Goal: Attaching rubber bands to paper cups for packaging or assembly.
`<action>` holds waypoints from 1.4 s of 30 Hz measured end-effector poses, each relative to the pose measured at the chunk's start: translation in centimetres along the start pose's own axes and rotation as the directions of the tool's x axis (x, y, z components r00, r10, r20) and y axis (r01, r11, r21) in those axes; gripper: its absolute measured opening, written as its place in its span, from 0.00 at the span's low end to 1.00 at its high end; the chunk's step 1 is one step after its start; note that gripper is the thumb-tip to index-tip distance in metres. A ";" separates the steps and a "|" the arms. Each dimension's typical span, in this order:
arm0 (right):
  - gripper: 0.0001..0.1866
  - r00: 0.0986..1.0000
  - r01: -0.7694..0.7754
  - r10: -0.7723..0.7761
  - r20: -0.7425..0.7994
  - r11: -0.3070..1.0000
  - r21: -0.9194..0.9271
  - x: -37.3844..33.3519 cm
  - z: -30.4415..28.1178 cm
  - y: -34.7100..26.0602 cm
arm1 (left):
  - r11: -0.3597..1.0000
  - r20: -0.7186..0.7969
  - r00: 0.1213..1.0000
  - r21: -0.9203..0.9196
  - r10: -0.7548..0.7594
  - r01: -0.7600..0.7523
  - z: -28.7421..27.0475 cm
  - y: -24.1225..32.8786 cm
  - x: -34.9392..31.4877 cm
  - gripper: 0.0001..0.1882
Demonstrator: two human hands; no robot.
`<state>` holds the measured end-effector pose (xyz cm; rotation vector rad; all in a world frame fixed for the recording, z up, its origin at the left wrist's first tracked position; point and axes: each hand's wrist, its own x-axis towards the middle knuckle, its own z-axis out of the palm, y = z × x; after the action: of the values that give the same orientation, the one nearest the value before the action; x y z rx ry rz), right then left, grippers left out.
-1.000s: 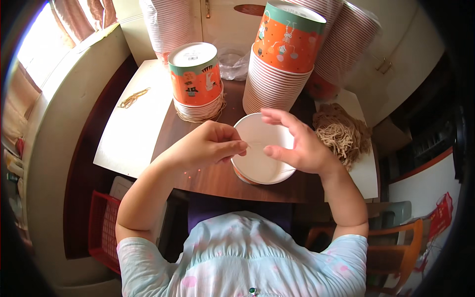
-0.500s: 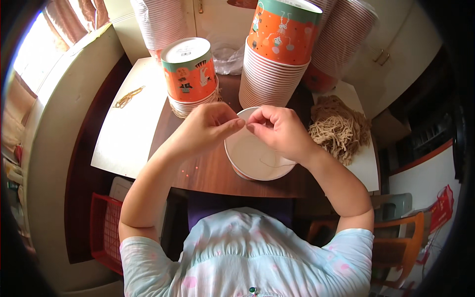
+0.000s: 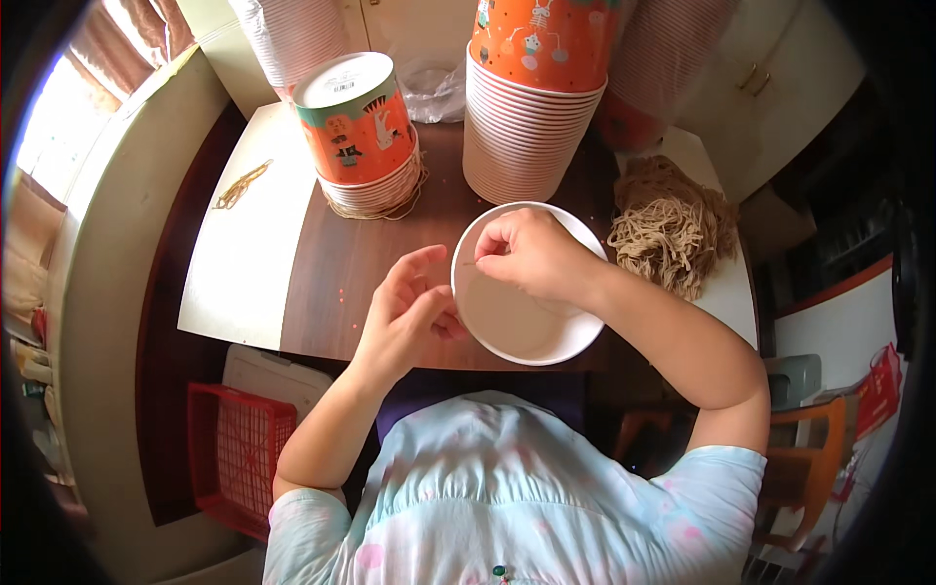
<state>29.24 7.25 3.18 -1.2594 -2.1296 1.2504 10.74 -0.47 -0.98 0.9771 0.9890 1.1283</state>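
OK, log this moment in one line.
Right hand: pinching thin string, over tub | left hand: open, beside tub | string heap: right of tub

I was at a surface (image 3: 317,283), brown wood in the middle and white at both sides. Daylight came from a glaring window (image 3: 60,107) on my left, a pinkish-brown curtain (image 3: 127,41) hanging beside it above a cream wall (image 3: 97,312). Ahead of me stood cream cupboards (image 3: 807,109) with small metal handles (image 3: 748,76). Near my right elbow was an orange-brown wooden chair (image 3: 827,458), and the far right side of the room lay in deep shadow.
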 end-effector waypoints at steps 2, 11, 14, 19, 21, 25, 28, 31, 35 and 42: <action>0.05 1.000 -0.017 0.017 -0.007 1.000 0.010 -0.2 0.3 -0.1 | 0.999 -0.019 0.999 0.025 0.038 -0.037 -0.4 -0.4 0.3 0.17; 0.05 1.000 0.025 -0.025 -0.011 0.999 -0.037 -0.1 0.7 0.3 | 0.967 -0.045 0.996 0.245 0.080 -0.066 -0.8 -0.7 1.0 0.12; 0.05 0.999 0.037 -0.038 -0.016 0.998 -0.051 -0.1 0.9 0.3 | 0.965 -0.023 0.997 0.252 0.076 -0.067 -0.8 -0.7 1.1 0.12; 0.05 1.000 0.006 -0.006 0.009 1.000 -0.021 0.2 1.0 0.2 | 0.953 -0.002 0.997 0.292 0.081 -0.077 -0.7 -0.6 1.4 0.13; 0.05 1.000 0.028 -0.027 0.007 0.999 -0.022 0.3 1.1 0.2 | 0.950 0.005 0.996 0.301 0.088 -0.085 -0.7 -0.8 1.5 0.12; 0.05 0.998 0.046 -0.044 0.036 0.998 -0.043 0.3 1.3 -0.1 | 0.861 0.007 0.978 0.472 0.209 -0.188 -0.8 -1.2 1.5 0.10; 0.07 0.996 0.061 -0.056 0.074 0.996 -0.064 0.0 1.0 0.0 | 0.680 0.054 0.947 0.683 0.316 -0.266 0.0 -0.3 0.9 0.07; 0.12 0.991 0.035 -0.022 0.134 0.995 -0.088 -1.0 0.4 -1.0 | 0.593 0.070 0.935 0.756 0.347 -0.277 0.6 0.1 -0.3 0.06; 0.29 0.976 0.162 -0.068 0.207 0.864 -0.477 -4.9 -0.4 -4.0 | 0.772 -0.005 0.994 0.630 0.110 -0.082 0.6 0.9 -1.9 0.05; 0.11 0.958 0.281 -0.174 0.227 0.716 -0.640 -6.9 -1.2 -2.5 | 0.918 0.266 0.945 0.294 0.188 -0.266 -0.8 0.6 -3.6 0.05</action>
<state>32.47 1.53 6.71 -1.0981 -2.8879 0.4724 9.28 -3.79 -0.16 1.4920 0.9013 1.0267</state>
